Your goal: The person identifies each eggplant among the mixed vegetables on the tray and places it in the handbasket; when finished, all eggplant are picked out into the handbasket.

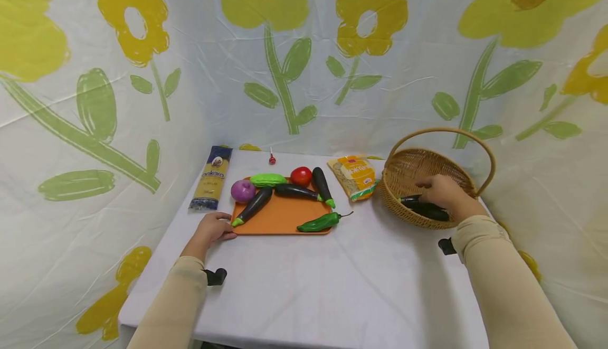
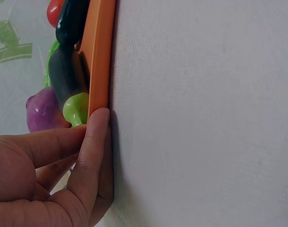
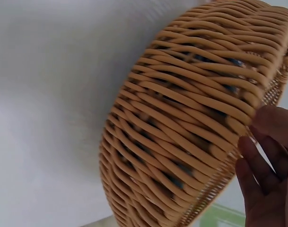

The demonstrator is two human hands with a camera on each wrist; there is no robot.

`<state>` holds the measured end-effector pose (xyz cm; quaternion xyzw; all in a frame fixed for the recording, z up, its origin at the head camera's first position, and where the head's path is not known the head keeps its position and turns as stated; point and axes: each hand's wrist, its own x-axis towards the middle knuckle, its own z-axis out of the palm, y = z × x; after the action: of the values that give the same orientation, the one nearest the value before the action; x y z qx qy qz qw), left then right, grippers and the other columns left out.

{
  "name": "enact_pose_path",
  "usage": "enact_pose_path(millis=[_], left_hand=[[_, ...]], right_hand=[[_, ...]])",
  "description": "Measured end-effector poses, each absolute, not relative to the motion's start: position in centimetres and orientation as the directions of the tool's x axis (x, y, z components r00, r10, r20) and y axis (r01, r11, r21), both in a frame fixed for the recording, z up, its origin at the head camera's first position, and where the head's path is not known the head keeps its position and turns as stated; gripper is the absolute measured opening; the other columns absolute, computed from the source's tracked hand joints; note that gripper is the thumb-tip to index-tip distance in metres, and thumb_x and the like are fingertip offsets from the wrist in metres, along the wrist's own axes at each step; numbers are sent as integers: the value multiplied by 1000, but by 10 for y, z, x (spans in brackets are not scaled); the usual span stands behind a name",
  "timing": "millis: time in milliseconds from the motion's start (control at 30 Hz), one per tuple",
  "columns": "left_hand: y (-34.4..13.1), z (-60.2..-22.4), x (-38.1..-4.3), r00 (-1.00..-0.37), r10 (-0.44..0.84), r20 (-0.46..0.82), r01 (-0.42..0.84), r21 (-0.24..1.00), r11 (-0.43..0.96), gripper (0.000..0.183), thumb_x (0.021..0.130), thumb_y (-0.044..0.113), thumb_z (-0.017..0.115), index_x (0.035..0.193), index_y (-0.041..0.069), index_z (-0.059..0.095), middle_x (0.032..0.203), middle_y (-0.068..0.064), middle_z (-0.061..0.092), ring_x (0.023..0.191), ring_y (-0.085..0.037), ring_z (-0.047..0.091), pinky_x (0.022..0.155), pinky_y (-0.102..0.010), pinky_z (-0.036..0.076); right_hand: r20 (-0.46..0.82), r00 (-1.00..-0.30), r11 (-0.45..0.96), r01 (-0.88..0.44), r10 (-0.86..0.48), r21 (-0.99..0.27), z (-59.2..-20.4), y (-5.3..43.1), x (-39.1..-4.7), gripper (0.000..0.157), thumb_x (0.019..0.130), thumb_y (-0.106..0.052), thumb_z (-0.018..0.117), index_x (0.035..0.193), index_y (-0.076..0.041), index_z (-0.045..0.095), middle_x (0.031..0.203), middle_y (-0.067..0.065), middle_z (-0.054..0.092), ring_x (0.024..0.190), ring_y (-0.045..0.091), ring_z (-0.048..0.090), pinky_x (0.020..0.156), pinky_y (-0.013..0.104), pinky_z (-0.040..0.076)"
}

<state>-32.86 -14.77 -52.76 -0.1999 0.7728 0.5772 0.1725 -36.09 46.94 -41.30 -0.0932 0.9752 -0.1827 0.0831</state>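
1. Eggplant [image 1: 431,212], dark and glossy, lies inside the wicker basket [image 1: 401,213]; its long axis runs across the basket in my head view, sloping slightly toward the near right.
2. I see my right hand [image 1: 442,193] reaching over the rim, directly above it. Whether the fingers grip it or merely touch it, I cannot tell.
3. That hand covers part of the dark shape, so I cannot make out whether a second piece lies alongside.
4. From the right wrist, the weave hides the contents; only dark patches show through the gaps, and the hand is cut off at the frame's edge.
5. My left hand [image 1: 216,228] pinches the near left corner of the orange tray [image 1: 290,217], thumb against its near side.
6. On the tray, the leftmost eggplant [image 1: 255,205] slants, green cap toward that corner; the middle eggplant [image 1: 296,191] points its cap right.
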Motion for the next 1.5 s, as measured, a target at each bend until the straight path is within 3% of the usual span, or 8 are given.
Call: enact_pose_path(millis=[967, 1200, 1500], left_hand=[[-151, -526, -326, -870, -93, -483, -490, 834, 254, 51, 93, -9, 60, 142, -6, 50, 133, -32, 44, 75, -22, 71, 76, -34, 64], [-153, -528, -328, -874, -94, -477, -484, 836, 258, 49, 93, -9, 60, 141, -7, 51, 133, -32, 44, 76, -23, 72, 75, -34, 64], [-152, -530, -329, -881, -119, -459, -473, 841, 263, 48, 91, -9, 61, 139, -5, 55, 133, -32, 46, 71, -22, 72, 71, -33, 64]], right_hand=[[-33, -965, 886, -226, -261, -405, -346, 420, -363, 51, 96, -21, 67, 140, 2, 58, 138, 29, 55, 125, 49, 51, 100, 64, 46], [-1, -953, 859, -273, -303, -433, -338, 390, -368, 49, 95, -23, 70, 138, 0, 61, 137, 27, 57, 131, 46, 47, 108, 62, 41], [-40, -946, 858, -274, -322, -434, -337, 347, -381, 48, 96, -17, 70, 141, -4, 59, 136, 26, 58, 122, 44, 54, 99, 61, 49]])
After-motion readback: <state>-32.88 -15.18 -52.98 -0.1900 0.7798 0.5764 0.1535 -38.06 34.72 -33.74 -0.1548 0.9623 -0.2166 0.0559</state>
